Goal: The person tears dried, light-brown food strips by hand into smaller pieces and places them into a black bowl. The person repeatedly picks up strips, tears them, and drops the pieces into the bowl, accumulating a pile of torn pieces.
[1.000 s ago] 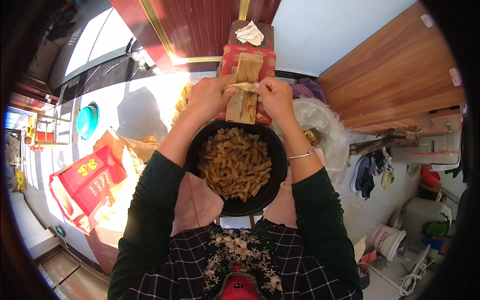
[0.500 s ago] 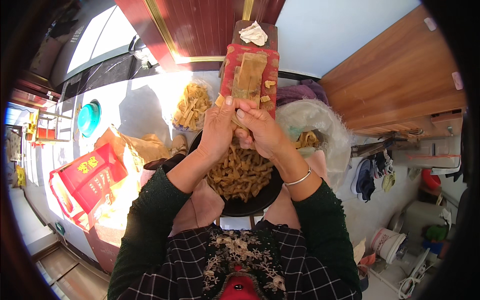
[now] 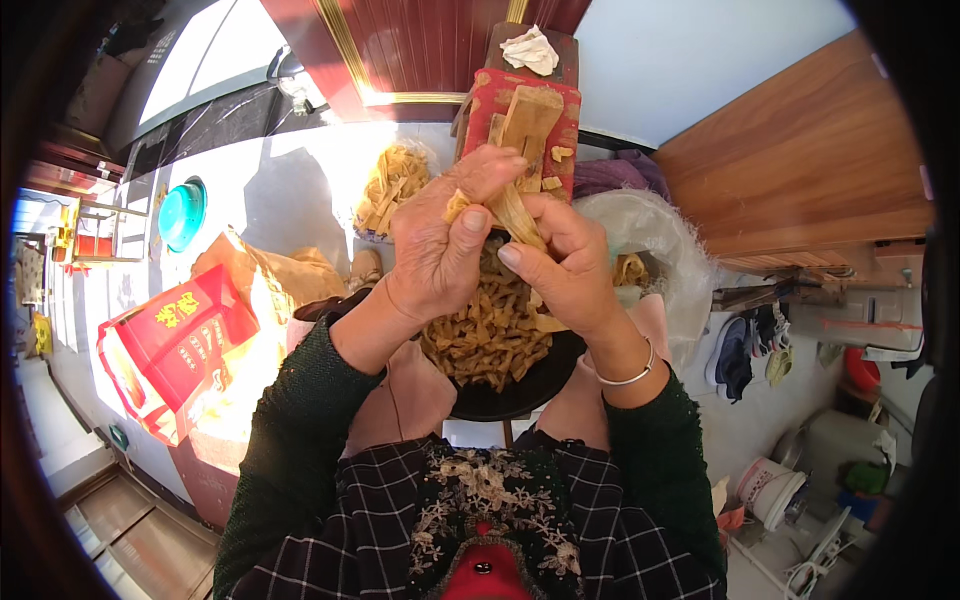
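Note:
My left hand [image 3: 435, 245] is closed, with a small folded yellowish piece [image 3: 456, 205] showing between its thumb and fingers. Between the thumb and bent fingers of my right hand [image 3: 575, 265] is a flat, pale yellow strip [image 3: 514, 214], slanting up toward the left fingers. Whether strip and folded piece are joined is hidden. Below both hands, a round black basin [image 3: 515, 403] between my knees holds many short, twisted yellow-brown pieces [image 3: 490, 345]. Just beyond the hands, a wooden block [image 3: 533, 115] lies on a red patterned cloth [image 3: 488, 97] over a bench.
A clear bag of yellow strips [image 3: 392, 185] stands left of the bench. To the right are a whitish plastic sack [image 3: 670, 235] and a purple cloth [image 3: 625, 175]. Crumpled white paper [image 3: 530, 50] lies at the bench's far end. A red bag [image 3: 185, 335] and turquoise basin [image 3: 182, 215] sit left.
My hands, close together before, have moved apart slightly. The pale strip now shows between them, and the left hand has turned with its fingers over the top. The view has shifted a little.

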`<state>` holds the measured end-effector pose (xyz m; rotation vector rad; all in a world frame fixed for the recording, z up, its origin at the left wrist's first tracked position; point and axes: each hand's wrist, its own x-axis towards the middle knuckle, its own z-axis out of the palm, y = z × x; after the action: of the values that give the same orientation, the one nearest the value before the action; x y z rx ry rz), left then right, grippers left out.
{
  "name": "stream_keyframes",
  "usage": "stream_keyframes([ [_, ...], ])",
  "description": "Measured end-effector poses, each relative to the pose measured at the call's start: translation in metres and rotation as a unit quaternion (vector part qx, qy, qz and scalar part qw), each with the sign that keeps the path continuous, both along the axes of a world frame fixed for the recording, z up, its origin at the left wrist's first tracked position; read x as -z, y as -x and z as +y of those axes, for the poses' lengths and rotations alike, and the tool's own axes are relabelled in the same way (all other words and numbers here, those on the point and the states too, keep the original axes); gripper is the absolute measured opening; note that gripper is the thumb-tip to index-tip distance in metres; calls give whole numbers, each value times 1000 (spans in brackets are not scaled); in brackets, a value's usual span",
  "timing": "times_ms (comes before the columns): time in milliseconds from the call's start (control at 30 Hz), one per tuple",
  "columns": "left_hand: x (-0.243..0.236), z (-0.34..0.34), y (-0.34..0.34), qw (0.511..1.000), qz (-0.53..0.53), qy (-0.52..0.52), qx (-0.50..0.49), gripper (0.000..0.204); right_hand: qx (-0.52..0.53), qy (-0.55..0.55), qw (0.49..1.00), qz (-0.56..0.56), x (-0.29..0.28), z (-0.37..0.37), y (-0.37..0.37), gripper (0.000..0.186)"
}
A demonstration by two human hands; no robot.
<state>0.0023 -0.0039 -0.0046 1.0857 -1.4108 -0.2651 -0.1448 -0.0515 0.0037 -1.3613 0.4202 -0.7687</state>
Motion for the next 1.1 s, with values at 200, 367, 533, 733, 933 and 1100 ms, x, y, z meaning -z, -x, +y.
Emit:
stream_keyframes([
  [200, -4, 3, 15, 959, 122, -244, 82, 30, 96, 150, 977, 115, 13, -7, 1, 9],
  [367, 7, -5, 16, 980, -3, -195, -40, 23, 4, -230, 972, 48, 6, -12, 8, 23],
  [533, 5, -5, 7, 991, -121, -39, 36, 12, -141, -437, 887, 54, 17, -21, 17, 25],
  [733, 4, 1, 11, 987, -64, -145, -4, 9, -99, -178, 973, 112, 9, -34, 19, 11],
  [933, 0, -1, 4, 924, 161, -346, 36, 6, -140, -235, 961, 36, 15, -33, 22, 16],
  [1100, -1, -6, 1, 951, -19, -300, -76, 12, -186, -345, 914, -104, 25, -33, 20, 15],
])
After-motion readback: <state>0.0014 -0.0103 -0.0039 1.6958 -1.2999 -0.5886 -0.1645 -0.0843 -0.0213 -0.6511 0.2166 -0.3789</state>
